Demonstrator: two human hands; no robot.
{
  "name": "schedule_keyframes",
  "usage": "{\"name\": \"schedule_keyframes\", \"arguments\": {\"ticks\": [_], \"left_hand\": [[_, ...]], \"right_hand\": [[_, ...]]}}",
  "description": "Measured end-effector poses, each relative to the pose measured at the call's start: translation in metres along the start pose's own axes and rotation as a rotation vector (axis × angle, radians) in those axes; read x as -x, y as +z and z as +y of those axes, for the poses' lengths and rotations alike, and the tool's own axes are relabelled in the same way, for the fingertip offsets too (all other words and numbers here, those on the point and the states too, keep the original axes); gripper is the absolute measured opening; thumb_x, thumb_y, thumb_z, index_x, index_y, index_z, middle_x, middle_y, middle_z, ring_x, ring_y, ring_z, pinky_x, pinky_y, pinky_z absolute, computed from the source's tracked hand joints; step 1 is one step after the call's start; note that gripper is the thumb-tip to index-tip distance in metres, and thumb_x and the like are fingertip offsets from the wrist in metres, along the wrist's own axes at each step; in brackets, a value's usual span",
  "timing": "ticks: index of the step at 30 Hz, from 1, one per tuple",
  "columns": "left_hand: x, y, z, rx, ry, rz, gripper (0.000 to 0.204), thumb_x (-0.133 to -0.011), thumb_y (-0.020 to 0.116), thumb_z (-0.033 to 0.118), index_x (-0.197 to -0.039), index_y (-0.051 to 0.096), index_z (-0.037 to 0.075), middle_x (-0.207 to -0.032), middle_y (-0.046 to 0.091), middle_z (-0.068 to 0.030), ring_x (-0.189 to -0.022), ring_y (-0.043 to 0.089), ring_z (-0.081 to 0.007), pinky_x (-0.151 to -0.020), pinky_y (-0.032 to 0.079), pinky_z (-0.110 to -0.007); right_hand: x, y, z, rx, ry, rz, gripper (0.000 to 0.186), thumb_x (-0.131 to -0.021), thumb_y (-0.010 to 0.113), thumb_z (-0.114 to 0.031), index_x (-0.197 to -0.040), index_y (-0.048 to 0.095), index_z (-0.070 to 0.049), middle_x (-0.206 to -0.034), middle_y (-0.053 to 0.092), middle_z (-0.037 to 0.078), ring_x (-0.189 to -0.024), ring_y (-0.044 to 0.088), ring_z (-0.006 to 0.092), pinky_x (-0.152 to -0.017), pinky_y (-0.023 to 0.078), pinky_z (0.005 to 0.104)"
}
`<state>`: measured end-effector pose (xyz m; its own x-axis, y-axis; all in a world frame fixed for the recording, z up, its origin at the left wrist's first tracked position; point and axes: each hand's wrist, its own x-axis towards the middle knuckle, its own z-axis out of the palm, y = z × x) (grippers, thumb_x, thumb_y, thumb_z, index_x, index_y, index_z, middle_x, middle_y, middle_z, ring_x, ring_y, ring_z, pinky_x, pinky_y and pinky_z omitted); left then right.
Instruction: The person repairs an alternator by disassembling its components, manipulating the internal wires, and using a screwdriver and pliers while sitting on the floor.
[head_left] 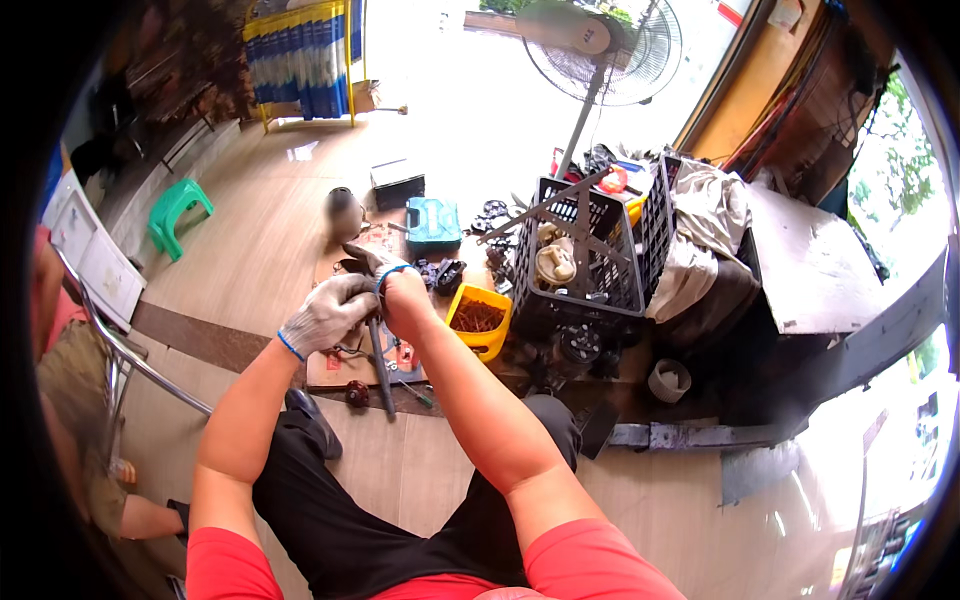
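My left hand [333, 314], in a grey-white work glove with a blue cuff, is closed at the upper end of a long dark bar [382, 368]. Close beside it is my right hand [376, 264], in a glove dirtied dark at the fingers. Its fingers are bent together, and what they grip is hidden. The bar slants down between my forearms toward the floor. Below my hands lies a piece of cardboard [325, 372] with small tools and parts on it. A dark reddish round part [357, 393] and a green-handled screwdriver [416, 396] lie near its front edge.
To the right stand a yellow bin [490, 340] of rusty-brown bits and a black crate [575, 295] of parts. Beyond are a teal case [433, 222], a black box [398, 184] and a standing fan [600, 60]. A green stool [178, 215] stands left, near a seated person [85, 400].
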<state>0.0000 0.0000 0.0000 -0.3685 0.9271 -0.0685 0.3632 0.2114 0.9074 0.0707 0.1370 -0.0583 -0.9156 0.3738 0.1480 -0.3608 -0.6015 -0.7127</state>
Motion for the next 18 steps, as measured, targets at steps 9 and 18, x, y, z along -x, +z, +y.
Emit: {"name": "schedule_keyframes", "arguments": {"ticks": [9,18], "left_hand": [[-0.001,0.031,0.017,-0.395,0.307,-0.059,0.011,-0.087,0.061,0.008,-0.092,0.065,-0.001,-0.076,0.063,-0.0151,-0.069,0.064,-0.0224,-0.065,0.053,-0.036],[-0.021,0.03,-0.007,-0.33,0.336,0.041,0.007,-0.095,0.056,0.004,-0.098,0.056,-0.002,-0.087,0.056,-0.0097,-0.085,0.055,-0.0187,-0.081,0.047,-0.033]], "right_hand": [[0.002,0.014,-0.011,0.303,0.081,0.197,0.034,-0.101,0.043,-0.028,-0.124,0.061,-0.01,-0.112,0.065,0.009,-0.097,0.062,0.0192,-0.086,0.049,0.0338],[-0.047,-0.016,0.0,-0.38,0.035,-0.087,0.046,-0.093,0.044,-0.06,-0.094,0.065,-0.019,-0.081,0.062,0.002,-0.073,0.057,0.0206,-0.073,0.043,0.0429]]}}
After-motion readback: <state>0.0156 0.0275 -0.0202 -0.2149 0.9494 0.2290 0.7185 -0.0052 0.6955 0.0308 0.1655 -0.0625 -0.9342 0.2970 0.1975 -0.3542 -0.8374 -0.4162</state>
